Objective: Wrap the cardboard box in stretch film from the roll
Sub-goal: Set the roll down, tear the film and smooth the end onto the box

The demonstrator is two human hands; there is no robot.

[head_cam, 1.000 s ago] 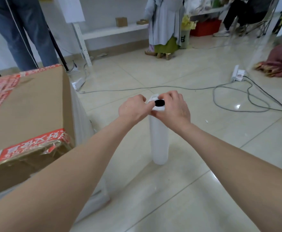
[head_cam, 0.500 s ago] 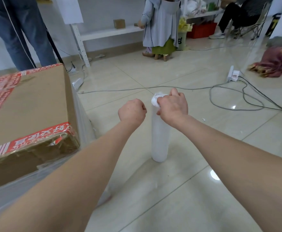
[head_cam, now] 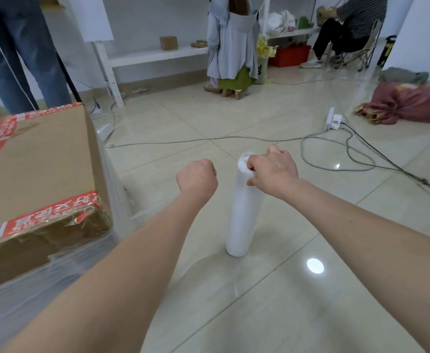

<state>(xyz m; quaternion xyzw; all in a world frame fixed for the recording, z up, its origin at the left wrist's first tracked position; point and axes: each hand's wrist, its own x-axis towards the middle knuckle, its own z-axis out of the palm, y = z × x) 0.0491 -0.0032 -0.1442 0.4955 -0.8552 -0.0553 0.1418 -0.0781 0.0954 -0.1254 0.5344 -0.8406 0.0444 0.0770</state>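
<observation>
Nearest the camera, clear stretch film (head_cam: 63, 271) already clings around the lower sides of the cardboard box (head_cam: 35, 174), which sits to the left of the upright roll (head_cam: 243, 212); a sheet of film runs from the box's near corner across toward the roll. So at least one band appears laid, while the box's top and its red-taped edge are bare. Judging from this, more turns around the box and a final tear-off remain.

Both forearms reach forward. The left hand (head_cam: 197, 180) floats just left of the roll, apart from it, curled into a closed fist; whether it pinches any film I cannot tell. The right hand (head_cam: 272, 171) sits at the roll's top end, fingers (head_cam: 250, 167) folded over the rim, gripping it. The roll stands on the tiled floor (head_cam: 310, 314), tilted slightly.
</observation>
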